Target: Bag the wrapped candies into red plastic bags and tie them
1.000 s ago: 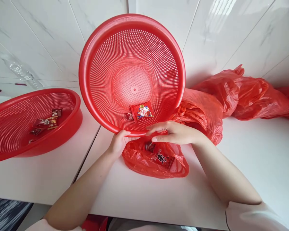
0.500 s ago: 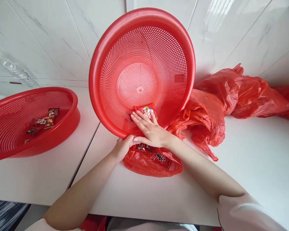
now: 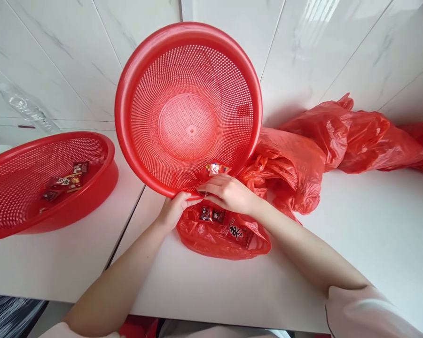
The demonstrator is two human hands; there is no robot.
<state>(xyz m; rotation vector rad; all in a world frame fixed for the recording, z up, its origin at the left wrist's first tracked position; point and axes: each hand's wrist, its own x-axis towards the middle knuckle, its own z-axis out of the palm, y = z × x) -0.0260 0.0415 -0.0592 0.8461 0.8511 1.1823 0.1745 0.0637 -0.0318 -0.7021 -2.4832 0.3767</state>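
Observation:
A red perforated plastic basket (image 3: 188,35) is tipped so its open mouth faces me. My left hand (image 3: 172,211) is closed on its lower rim, thumb toward the right. At the same rim, my right hand (image 3: 231,193) has its fingers bent together; a small dark bit shows at the fingertips, mostly hidden. Just behind those fingers a red snack packet (image 3: 215,170) with a white and blue print lies inside the basket. Below both hands, an open red plastic bag (image 3: 211,244) holds small dark packets (image 3: 211,214) and a larger red packet (image 3: 237,232) with black lettering.
On the left, a second red basket (image 3: 102,183) contains several small snack packets (image 3: 65,182). Behind it is a clear plastic bottle (image 3: 31,112). Filled red plastic bags (image 3: 310,136) line the wall on the right. Everything stands on a white table (image 3: 366,225) against a marbled tile wall.
The basket has shifted left and slightly down in view. My right hand has drawn down from the packet to the rim, its spread fingers now bent together.

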